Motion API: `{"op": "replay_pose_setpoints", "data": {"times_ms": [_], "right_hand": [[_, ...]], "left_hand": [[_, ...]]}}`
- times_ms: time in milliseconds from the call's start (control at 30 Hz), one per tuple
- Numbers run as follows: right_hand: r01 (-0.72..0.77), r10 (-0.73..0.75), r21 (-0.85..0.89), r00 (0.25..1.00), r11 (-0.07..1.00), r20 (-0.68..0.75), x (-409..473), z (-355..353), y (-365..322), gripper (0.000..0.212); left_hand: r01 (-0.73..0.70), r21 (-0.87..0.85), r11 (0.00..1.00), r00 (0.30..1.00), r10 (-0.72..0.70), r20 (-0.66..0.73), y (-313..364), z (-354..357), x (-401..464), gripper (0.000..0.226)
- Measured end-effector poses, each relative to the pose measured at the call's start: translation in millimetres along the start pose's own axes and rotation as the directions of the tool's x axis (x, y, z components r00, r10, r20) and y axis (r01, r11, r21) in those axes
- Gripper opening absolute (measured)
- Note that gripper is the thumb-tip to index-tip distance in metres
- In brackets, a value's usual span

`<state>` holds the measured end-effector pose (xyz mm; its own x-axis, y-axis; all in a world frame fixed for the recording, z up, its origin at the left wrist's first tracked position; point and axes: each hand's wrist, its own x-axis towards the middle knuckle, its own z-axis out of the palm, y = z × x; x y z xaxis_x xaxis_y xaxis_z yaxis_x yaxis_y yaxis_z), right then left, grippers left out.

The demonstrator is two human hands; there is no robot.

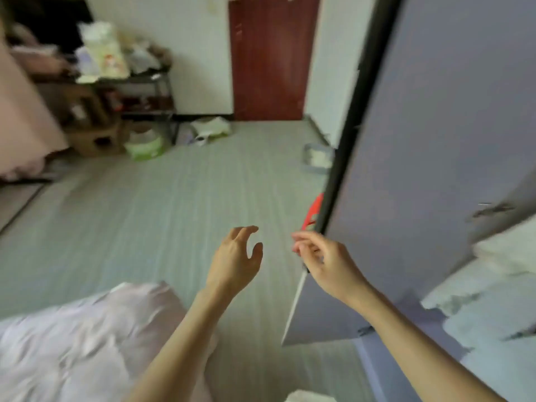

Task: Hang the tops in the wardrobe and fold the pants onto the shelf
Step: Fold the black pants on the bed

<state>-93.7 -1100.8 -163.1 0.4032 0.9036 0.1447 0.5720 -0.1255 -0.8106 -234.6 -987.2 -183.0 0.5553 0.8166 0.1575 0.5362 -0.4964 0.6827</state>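
Note:
The frame is blurred. My left hand (237,256) hangs over the floor with loosely curled fingers and holds nothing. My right hand (322,256) is beside the edge of the open grey-blue wardrobe door (420,169), its fingers curled; I cannot tell whether they touch the door. White folded cloth (510,250) lies on the wardrobe shelves at the right. A pale pink bed cover (72,338) fills the lower left. No top or pants is plainly in view.
A red object (314,210) peeks from behind the door's edge. A brown room door (269,59) stands at the back. Cluttered shelves (139,82), cardboard boxes (95,134) and bags sit at the back left. A small bin (317,158) stands by the wall.

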Motion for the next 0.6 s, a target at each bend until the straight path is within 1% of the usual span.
{"op": "replay_pose_setpoints", "data": {"times_ms": [33, 100, 200, 233, 300, 400, 433, 467, 500, 600], "right_hand": [[-0.013, 0.014, -0.009, 0.996, 1.0, 0.089, 11.1, 22.2, -0.7, 0.023], [-0.032, 0.04, -0.035, 0.964, 0.999, 0.264, 37.8, 71.5, -3.1, 0.026], [-0.061, 0.085, -0.065, 0.869, 0.996, 0.487, 86.1, 143.5, -7.8, 0.029], [-0.077, 0.106, -0.077, 0.852, 0.994, 0.513, 94.5, 154.7, -5.6, 0.03], [-0.064, 0.102, -0.085, 0.801, 0.994, 0.59, 134.4, 198.4, -8.4, 0.03], [-0.092, 0.133, -0.096, 0.729, 0.991, 0.671, 205.6, 258.3, -10.2, 0.029], [-0.119, 0.154, -0.098, 0.729, 0.988, 0.667, 209.2, 260.6, -7.3, 0.029], [-0.117, 0.148, -0.091, 0.714, 0.989, 0.685, 236.5, 279.0, -9.2, 0.029], [-0.119, 0.148, -0.09, 0.705, 0.989, 0.694, 253.7, 289.2, -8.0, 0.029], [-0.137, 0.152, -0.078, 0.699, 0.987, 0.698, 302.1, 313.2, -8.4, 0.027]], "left_hand": [[0.067, 0.023, 0.997, 0.998, -0.067, -0.016, -20.5, -9.7, -2.5, 0.038], [0.221, 0.045, 0.974, 0.974, -0.218, -0.053, -65.3, -31.8, -9.1, 0.039], [0.424, 0.024, 0.906, 0.897, -0.416, -0.147, -121.7, -63.5, -16.9, 0.039], [0.448, 0.018, 0.894, 0.883, -0.44, -0.162, -131.2, -66.0, -17.8, 0.039], [0.53, 0.008, 0.848, 0.829, -0.516, -0.218, -162.2, -83.9, -8.5, 0.038], [0.618, -0.023, 0.786, 0.745, -0.595, -0.303, -203.2, -107.1, 31.5, 0.037], [0.618, -0.034, 0.785, 0.742, -0.597, -0.304, -204.4, -107.2, 35.2, 0.037], [0.637, -0.036, 0.77, 0.719, -0.611, -0.331, -217.5, -114.8, 54.1, 0.037], [0.643, -0.039, 0.765, 0.711, -0.615, -0.341, -225.5, -116.5, 66.9, 0.037], [0.664, -0.04, 0.747, 0.695, -0.636, -0.336, -245.0, -123.9, 104.2, 0.036]]}}
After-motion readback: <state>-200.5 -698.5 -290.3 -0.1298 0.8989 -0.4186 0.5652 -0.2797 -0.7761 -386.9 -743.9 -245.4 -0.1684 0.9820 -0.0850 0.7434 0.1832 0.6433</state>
